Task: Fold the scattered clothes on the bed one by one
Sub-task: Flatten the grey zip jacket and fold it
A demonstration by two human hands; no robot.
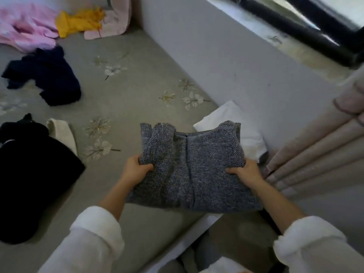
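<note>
Near the bed's [126, 99] right edge, the left hand [136, 170] and the right hand [246, 171] each grip one side of the grey knit top [193, 166], holding it beside a white folded cloth [236, 123].

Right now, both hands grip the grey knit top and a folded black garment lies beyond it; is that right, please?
No: the head view shows left hand and right hand gripping the grey knit top, but the folded garment beyond it is white.

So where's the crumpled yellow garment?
The yellow garment lies upper left in the head view, between a rumpled pink garment and a pale pink cloth.
</note>
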